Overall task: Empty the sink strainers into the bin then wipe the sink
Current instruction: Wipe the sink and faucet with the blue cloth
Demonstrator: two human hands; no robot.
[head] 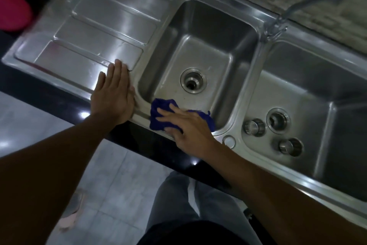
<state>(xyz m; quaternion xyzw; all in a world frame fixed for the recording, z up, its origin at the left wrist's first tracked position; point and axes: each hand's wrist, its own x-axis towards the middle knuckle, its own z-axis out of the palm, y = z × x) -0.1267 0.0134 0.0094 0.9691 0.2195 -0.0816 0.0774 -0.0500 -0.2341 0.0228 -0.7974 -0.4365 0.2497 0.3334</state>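
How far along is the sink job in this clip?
Done: both strainers are out of their drains, lying in the right basin. In hand: the right hand presses a blue cloth on the left basin's front rim; the left hand rests flat on the drainboard. Left: probably most of the wiping, including the right basin.

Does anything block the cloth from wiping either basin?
The right hand presses the cloth on the left basin's near rim. Nothing visible lies in that basin. In the right basin, two strainers lie beside the drain, in the way.
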